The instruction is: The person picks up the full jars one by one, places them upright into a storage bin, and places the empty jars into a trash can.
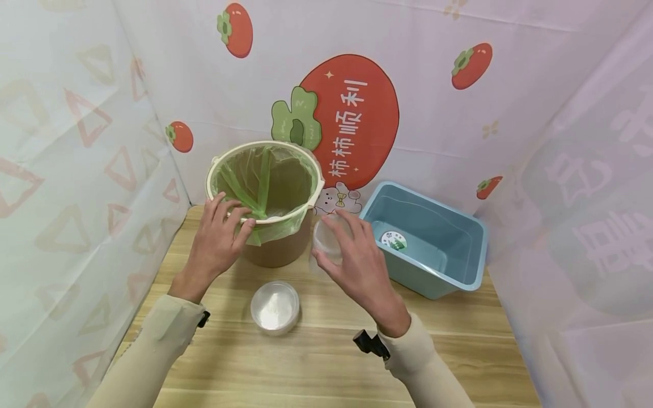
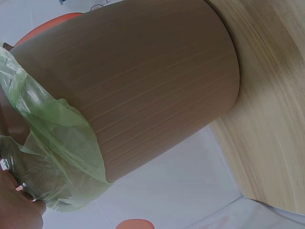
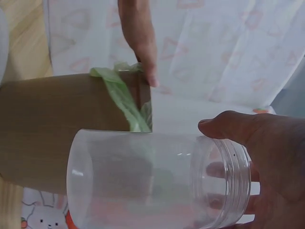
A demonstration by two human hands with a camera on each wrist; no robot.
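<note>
A brown trash bin (image 1: pixel 272 252) with a cream rim stands at the back, lined with a green plastic bag (image 1: pixel 262 181) whose edge folds over the outside. My left hand (image 1: pixel 216 235) grips the near left of the rim, fingers over the edge and thumb outside, beside the folded bag (image 2: pixel 62 143). Right of the bin, my right hand (image 1: pixel 357 260) holds a clear plastic jar (image 3: pixel 143 176) around its threaded neck. On the table in front of the bin sits a round clear plastic container (image 1: pixel 275 307).
A blue rectangular basin (image 1: pixel 433 238) stands to the right, close to the right hand. The wooden table (image 1: pixel 306 368) is enclosed at the back and sides by white printed cloth (image 1: pixel 423 113) with persimmon pictures.
</note>
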